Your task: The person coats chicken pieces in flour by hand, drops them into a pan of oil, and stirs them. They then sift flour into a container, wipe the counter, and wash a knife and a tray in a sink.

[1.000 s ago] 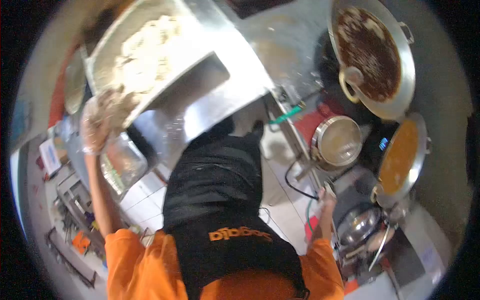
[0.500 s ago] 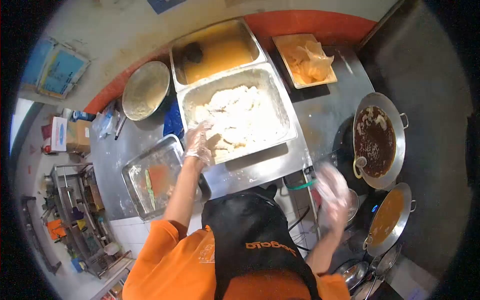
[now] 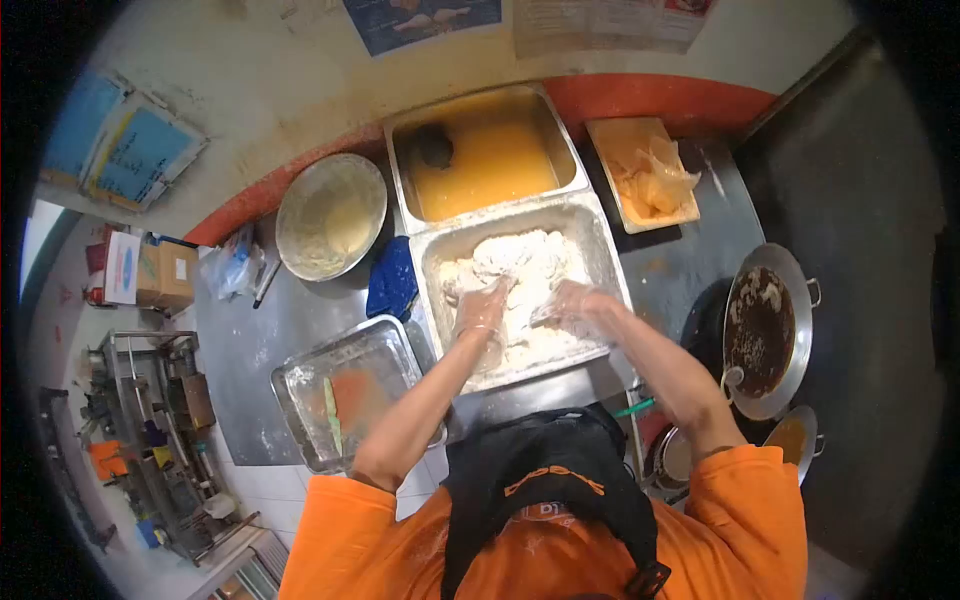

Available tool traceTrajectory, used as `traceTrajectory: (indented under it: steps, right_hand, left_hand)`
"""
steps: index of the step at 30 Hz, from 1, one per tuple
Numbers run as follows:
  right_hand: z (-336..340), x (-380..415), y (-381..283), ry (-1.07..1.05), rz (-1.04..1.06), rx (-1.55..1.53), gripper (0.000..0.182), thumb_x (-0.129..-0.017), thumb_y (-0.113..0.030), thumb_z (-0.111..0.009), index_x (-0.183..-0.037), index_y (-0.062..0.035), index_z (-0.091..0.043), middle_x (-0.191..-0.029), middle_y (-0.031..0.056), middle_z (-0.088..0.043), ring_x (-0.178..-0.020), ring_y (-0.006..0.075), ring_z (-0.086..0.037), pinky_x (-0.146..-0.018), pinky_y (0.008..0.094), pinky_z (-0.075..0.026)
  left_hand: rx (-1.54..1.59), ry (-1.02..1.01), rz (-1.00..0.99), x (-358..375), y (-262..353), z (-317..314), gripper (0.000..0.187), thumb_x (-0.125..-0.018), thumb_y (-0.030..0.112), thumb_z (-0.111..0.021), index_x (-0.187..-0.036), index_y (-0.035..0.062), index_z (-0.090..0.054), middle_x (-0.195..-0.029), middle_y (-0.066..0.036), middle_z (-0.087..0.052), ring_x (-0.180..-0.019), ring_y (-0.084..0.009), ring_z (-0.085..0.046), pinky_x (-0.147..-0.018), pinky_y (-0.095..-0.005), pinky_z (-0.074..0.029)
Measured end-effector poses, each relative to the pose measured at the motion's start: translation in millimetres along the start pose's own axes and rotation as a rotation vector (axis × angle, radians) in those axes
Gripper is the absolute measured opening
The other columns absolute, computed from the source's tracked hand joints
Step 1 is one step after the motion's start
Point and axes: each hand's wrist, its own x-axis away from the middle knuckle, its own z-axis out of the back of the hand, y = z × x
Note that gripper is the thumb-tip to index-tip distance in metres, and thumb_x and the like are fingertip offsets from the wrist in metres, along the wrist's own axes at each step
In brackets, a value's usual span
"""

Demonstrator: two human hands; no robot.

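Observation:
Both of my hands wear clear plastic gloves and are inside a metal pan [image 3: 622,262] of white flour-like powder with lumpy coated pieces in it. My left hand [image 3: 486,305] rests on the left part of the powder [image 3: 520,262], fingers stretched forward and partly sunk in. From the right, my right hand [image 3: 572,303] reaches in with its fingers extended toward the left one, their tips partly covered by powder. A gap of powder lies between the hands. The coated pieces are too bright to make out singly.
Behind the pan is a second pan [image 3: 565,150] of yellow-orange liquid with a dark object in it. A bowl [image 3: 378,215], blue cloth [image 3: 391,280] and shallow tray [image 3: 292,425] are on the left. At right are an orange container [image 3: 604,160] and a wok [image 3: 803,335] of dark oil.
My right hand has swung from beside the woks into the powder pan. My left hand has moved from the pan's left edge farther into the powder. The camera view has shifted.

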Motion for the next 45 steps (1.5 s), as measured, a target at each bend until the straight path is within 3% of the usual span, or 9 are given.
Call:
traceTrajectory:
  steps: [9,13,21,27,33,36,39,41,45]
  right_hand:
    - [-13.3,5.2,-41.5,0.137,-0.097,-0.347,0.038,-0.073,-0.018,-0.070,-0.097,0.0108,-0.063,-0.094,0.0270,-0.066,-0.091,0.0339,-0.064,-0.082,0.0403,-0.050]
    - [31.0,66.5,-76.9,0.202,0.082,-0.105,0.046,-0.076,-0.023,-0.065,-0.102,0.0146,-0.060,-0.103,0.0366,-0.061,-0.103,0.0421,-0.061,-0.094,0.0415,-0.046]
    - [-44.3,-104.1,106.0,0.594,-0.283,-0.573,0.067,-0.083,-0.044,-0.069,-0.123,0.0086,-0.056,-0.110,0.0257,-0.066,-0.102,0.0299,-0.065,-0.089,0.0374,-0.050]
    - [32.2,-47.4,-17.3,0.160,-0.230,-0.971,0.050,-0.091,-0.036,-0.064,-0.113,0.0078,-0.058,-0.107,0.0169,-0.065,-0.106,0.0247,-0.060,-0.085,0.0340,-0.048]
    - [54.3,12.0,-58.8,0.162,-0.225,-0.453,0.072,-0.081,-0.045,-0.072,-0.125,0.0098,-0.054,-0.119,0.0260,-0.061,-0.115,0.0299,-0.057,-0.100,0.0424,-0.044]
    - [-29.6,11.9,-48.2,0.441,0.371,0.063,0.066,-0.083,-0.036,-0.068,-0.127,0.0097,-0.052,-0.123,0.0334,-0.056,-0.129,0.0423,-0.043,-0.117,0.0551,-0.011]
    - [13.7,55.1,-96.0,0.300,0.311,0.187,0.074,-0.081,-0.043,-0.065,-0.127,0.0117,-0.051,-0.129,0.0351,-0.052,-0.134,0.0467,-0.037,-0.117,0.0523,-0.011]
    - [7.9,35.6,-74.5,0.708,0.332,0.300,0.101,-0.074,-0.059,-0.069,-0.134,0.0163,-0.040,-0.126,0.0365,-0.053,-0.135,0.0428,-0.038,-0.114,0.0465,-0.028]
    - [65.1,-23.0,-36.5,0.097,-0.078,-0.035,0.070,-0.079,-0.050,-0.066,-0.114,0.0104,-0.063,-0.120,0.0307,-0.061,-0.116,0.0363,-0.058,-0.100,0.0420,-0.045]
  left_hand:
    - [0.391,-0.066,0.210,-37.0,-50.0,-36.3,0.082,-0.087,0.063,-0.056,-0.107,-0.0167,-0.061,-0.088,-0.027,-0.066,-0.086,-0.0313,-0.065,-0.075,-0.0414,-0.048]
    - [0.333,-0.077,-0.359,9.6,-43.6,21.5,0.079,-0.089,0.064,-0.051,-0.111,-0.0117,-0.061,-0.089,-0.026,-0.066,-0.088,-0.0344,-0.064,-0.078,-0.0422,-0.048]
    - [-0.165,-0.016,-0.080,-27.6,47.5,61.5,0.077,-0.086,0.067,-0.051,-0.104,-0.0066,-0.067,-0.109,-0.027,-0.067,-0.104,-0.0334,-0.063,-0.089,-0.0406,-0.046]
    - [0.320,-0.034,-0.212,-85.5,16.4,0.4,0.077,-0.083,0.065,-0.057,-0.105,-0.0078,-0.067,-0.105,-0.029,-0.066,-0.099,-0.0354,-0.064,-0.089,-0.0418,-0.046]
    - [-0.294,-0.282,0.015,-3.1,88.0,74.9,0.062,-0.084,0.049,-0.063,-0.106,-0.0088,-0.065,-0.108,-0.027,-0.065,-0.101,-0.0354,-0.062,-0.093,-0.0391,-0.046]
    - [0.310,-0.037,-0.351,36.2,12.9,56.7,0.060,-0.084,0.035,-0.065,-0.123,-0.0088,-0.053,-0.122,-0.027,-0.058,-0.107,-0.0370,-0.059,-0.094,-0.0397,-0.047]
    - [-0.098,0.416,-0.541,90.3,9.6,60.2,0.058,-0.086,0.030,-0.066,-0.129,-0.0054,-0.050,-0.119,-0.022,-0.060,-0.108,-0.0321,-0.060,-0.094,-0.0398,-0.047]
    - [0.755,0.291,-0.186,129.9,-2.9,31.5,0.046,-0.092,0.027,-0.060,-0.128,0.0000,-0.052,-0.105,-0.016,-0.064,-0.090,-0.0256,-0.062,-0.081,-0.0381,-0.051]
    - [1.072,-0.057,0.413,115.9,-15.6,31.9,0.044,-0.095,0.035,-0.057,-0.125,0.0030,-0.054,-0.108,-0.014,-0.065,-0.092,-0.0241,-0.063,-0.083,-0.0379,-0.051]
